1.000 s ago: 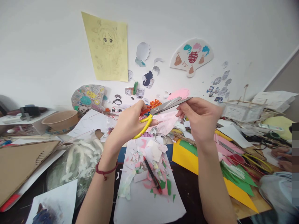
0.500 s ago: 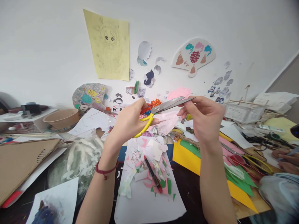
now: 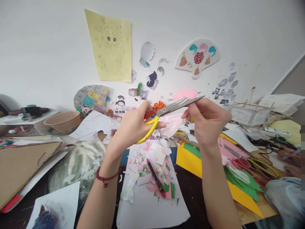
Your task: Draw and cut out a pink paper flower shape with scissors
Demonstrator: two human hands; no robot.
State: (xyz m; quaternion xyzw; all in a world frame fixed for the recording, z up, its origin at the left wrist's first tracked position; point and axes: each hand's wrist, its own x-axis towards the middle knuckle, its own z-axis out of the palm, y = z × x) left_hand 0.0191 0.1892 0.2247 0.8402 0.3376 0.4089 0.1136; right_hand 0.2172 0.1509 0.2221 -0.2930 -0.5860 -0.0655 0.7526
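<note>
My left hand (image 3: 137,122) is closed round the yellow and red handles of a pair of scissors (image 3: 170,108), which point to the upper right. A small pink paper piece (image 3: 184,93) lies across the blades near their tips and hides part of one blade. My right hand (image 3: 207,119) is closed in a pinch beside the blades, thumb against the lower one; its fingertips appear to grip the paper's edge, partly hidden. Below the hands lies a white sheet (image 3: 152,213) strewn with pink, green and white paper scraps (image 3: 143,171) and a black and red pen (image 3: 156,178).
Yellow card (image 3: 189,160) and a second pair of scissors (image 3: 247,162) lie on the right. Another person's hand (image 3: 292,159) is at the far right edge. On the left are a clear plastic bag (image 3: 71,171), cardboard (image 3: 23,171) and a brown pot (image 3: 63,122).
The scissors have moved slightly right and up, their tips now reaching further past the pink paper. The pink paper and my right hand have shifted a little to the right.
</note>
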